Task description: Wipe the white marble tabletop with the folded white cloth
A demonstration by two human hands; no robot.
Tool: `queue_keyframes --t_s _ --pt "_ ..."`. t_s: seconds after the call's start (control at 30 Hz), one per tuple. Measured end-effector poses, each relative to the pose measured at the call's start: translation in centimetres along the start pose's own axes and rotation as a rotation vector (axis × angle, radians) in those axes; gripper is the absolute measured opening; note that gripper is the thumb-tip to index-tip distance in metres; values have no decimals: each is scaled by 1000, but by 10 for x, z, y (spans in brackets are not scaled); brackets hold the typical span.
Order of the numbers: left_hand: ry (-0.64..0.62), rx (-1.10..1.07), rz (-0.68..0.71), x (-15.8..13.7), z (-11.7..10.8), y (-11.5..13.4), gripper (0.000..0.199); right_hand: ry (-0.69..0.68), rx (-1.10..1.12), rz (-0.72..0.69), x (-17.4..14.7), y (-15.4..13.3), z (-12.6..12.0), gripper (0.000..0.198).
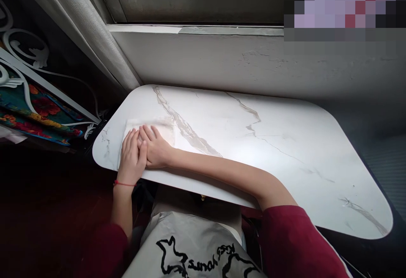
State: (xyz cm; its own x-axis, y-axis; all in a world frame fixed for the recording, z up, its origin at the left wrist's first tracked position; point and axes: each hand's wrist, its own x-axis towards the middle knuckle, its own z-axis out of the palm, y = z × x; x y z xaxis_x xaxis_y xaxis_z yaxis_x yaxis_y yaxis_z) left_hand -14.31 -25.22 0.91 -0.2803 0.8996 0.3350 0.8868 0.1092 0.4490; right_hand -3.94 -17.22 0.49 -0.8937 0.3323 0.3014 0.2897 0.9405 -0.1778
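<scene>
A thin white sheet of cloth or tissue (166, 130) lies flat at the left end of a white marble-patterned table (279, 151). Both hands rest on it side by side, palms down. My left hand (131, 153), with a red string bracelet at the wrist, lies with its fingers extended over the sheet's near left part. Reaching across from the right, my right hand (156, 147) is flat too, its fingers pointing away and touching the left hand. The hands cover part of the sheet. Neither hand is gripping it.
Behind the table stand a pale wall (203, 58) and a window frame (203, 5). A light curtain (82, 20) hangs at the left, by white scrolled metalwork (53, 77) and floral fabric (41, 108). Below the near edge is my lap, under a printed pale garment (190, 235).
</scene>
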Motion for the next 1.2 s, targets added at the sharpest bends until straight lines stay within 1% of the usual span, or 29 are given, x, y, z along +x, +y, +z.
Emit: queue_keyframes --t_s 0.07,0.17,0.23,0.33,0.4,0.47,0.6,0.7,0.8,0.87,0.93,1.03,1.07,1.13,1.2 --pt "95 4 -33 -19 -1 -1 60 -8 2 -103 -1 -1 2 61" --pt "144 28 -87 -37 -5 2 60 -28 -6 -210 -3 -5 -2 59" --pt "134 45 -109 -44 -10 2 61 -56 -32 -278 -4 -7 -6 61" --pt "84 90 -124 -47 -16 -3 63 -88 -100 -362 -4 -5 -12 66" --pt "49 129 -114 -43 -19 -9 66 -86 -138 -371 -2 -2 -14 67" --pt "11 167 -101 -33 -21 -15 69 -76 -158 -340 2 1 -13 66" --pt "-99 221 -84 -1 -21 -32 73 -48 -153 -216 17 10 -5 66" --pt "-172 278 -74 28 -19 -47 79 -17 -150 -177 34 21 1 66" --pt "-244 340 -86 63 -16 -58 82 -9 -142 -143 54 39 5 62" --pt "-305 370 -106 93 -11 -61 81 -24 -127 -104 67 55 6 59" --pt "-361 388 -104 127 -4 -58 79 -30 -87 -41 79 74 5 59" --pt "-429 408 -22 181 16 -47 75 -19 6 95 92 105 2 69" --pt "-443 411 12 197 24 -44 73 4 19 153 95 116 2 71" --pt "-440 403 53 224 40 -41 70 18 31 227 99 135 1 71" --pt "-451 361 84 241 53 -40 70 22 31 264 101 150 2 70"
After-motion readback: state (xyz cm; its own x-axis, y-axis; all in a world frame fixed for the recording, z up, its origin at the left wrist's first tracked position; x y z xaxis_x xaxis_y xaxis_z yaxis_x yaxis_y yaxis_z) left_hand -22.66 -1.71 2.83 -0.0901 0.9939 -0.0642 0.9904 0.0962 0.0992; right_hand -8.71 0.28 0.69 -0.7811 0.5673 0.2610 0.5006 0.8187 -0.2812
